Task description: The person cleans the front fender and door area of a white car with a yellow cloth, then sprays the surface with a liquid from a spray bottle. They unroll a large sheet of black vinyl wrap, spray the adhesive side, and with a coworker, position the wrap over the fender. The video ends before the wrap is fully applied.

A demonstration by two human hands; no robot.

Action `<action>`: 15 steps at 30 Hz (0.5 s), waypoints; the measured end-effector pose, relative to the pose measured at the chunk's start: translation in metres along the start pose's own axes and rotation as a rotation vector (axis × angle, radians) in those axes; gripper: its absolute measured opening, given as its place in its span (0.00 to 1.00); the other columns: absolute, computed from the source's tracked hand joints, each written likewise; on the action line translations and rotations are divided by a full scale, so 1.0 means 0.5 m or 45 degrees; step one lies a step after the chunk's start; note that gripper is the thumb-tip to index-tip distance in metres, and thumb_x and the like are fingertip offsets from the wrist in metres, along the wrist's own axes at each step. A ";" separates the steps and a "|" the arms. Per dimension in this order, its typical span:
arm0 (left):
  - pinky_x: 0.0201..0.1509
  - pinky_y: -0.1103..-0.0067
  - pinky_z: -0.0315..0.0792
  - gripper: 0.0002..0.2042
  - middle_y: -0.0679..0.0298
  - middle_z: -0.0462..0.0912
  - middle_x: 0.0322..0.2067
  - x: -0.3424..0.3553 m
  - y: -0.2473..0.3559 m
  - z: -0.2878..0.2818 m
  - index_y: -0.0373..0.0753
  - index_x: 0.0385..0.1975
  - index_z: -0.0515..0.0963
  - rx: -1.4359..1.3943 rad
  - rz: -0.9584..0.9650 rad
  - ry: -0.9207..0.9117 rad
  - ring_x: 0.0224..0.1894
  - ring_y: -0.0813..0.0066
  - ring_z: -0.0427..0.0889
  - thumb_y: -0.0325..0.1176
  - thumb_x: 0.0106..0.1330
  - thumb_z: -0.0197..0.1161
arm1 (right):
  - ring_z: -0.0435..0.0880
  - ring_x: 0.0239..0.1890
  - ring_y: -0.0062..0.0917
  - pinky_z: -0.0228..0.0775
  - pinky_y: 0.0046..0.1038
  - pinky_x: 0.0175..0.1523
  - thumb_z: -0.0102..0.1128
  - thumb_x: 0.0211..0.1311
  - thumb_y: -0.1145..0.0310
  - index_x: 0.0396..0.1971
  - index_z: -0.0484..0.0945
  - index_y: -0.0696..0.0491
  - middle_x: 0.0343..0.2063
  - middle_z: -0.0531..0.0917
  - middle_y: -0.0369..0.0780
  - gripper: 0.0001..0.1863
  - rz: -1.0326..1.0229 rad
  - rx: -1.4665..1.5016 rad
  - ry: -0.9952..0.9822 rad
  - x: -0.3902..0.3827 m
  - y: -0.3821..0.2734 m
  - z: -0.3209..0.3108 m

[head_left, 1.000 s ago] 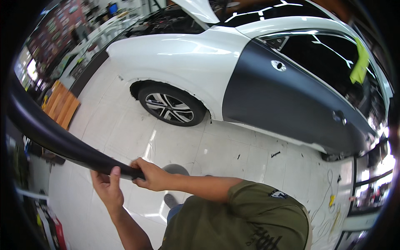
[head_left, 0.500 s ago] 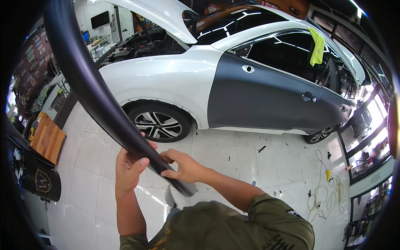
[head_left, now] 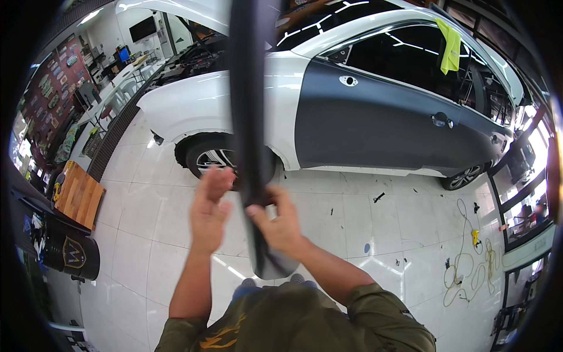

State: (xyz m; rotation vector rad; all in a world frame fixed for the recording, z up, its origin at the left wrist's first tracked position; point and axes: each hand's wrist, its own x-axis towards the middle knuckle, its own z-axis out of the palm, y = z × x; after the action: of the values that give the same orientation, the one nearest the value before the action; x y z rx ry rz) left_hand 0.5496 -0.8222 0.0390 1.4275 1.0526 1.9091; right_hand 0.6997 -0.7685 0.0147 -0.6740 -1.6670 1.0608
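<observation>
A long roll of dark film stands nearly upright before me, blurred by motion, its loose lower end flaring out near my feet. My right hand grips the lower part from the right, thumb across the front and fingers behind. Just left of the roll, my left hand is raised with its fingers stretched out, apart from the roll and holding nothing. Behind the roll is a white car, its front wheel partly hidden. Matte dark grey covers its front door.
A yellow-green cloth hangs over the car's window. Dark scraps and a yellow cord lie on the tiled floor at the right. At the left stand a wooden board and a black drum.
The roll has swung from a slant at the left to nearly upright in the middle. My left hand has let go of it; my right hand still holds it, slightly farther right.
</observation>
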 end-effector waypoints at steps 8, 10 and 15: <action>0.61 0.66 0.65 0.41 0.45 0.69 0.56 -0.151 -0.130 -0.021 0.31 0.63 0.58 0.817 -0.150 -0.445 0.58 0.50 0.69 0.46 0.53 0.71 | 0.73 0.49 0.23 0.65 0.27 0.57 0.57 0.62 0.75 0.54 0.60 0.58 0.47 0.73 0.41 0.22 -0.104 0.666 0.555 0.006 -0.075 0.024; 0.59 0.66 0.66 0.40 0.46 0.70 0.54 -0.163 -0.138 -0.052 0.31 0.62 0.58 0.801 -0.114 -0.401 0.55 0.48 0.71 0.45 0.54 0.70 | 0.72 0.50 0.23 0.63 0.29 0.59 0.58 0.62 0.73 0.54 0.59 0.58 0.48 0.73 0.41 0.24 -0.071 0.716 0.580 -0.003 -0.085 0.070; 0.58 0.66 0.67 0.33 0.48 0.71 0.54 -0.165 -0.144 -0.153 0.32 0.60 0.62 0.486 -0.332 -0.538 0.53 0.48 0.72 0.41 0.58 0.67 | 0.72 0.52 0.24 0.63 0.27 0.59 0.58 0.64 0.70 0.59 0.57 0.60 0.51 0.71 0.43 0.27 -0.107 0.552 0.485 -0.024 -0.073 0.147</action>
State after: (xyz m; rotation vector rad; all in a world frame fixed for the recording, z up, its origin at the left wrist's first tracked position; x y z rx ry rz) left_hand 0.4990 -0.8677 -0.0759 1.7022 1.3533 1.1946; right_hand 0.6365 -0.8190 0.0337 -0.4777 -1.0831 1.1069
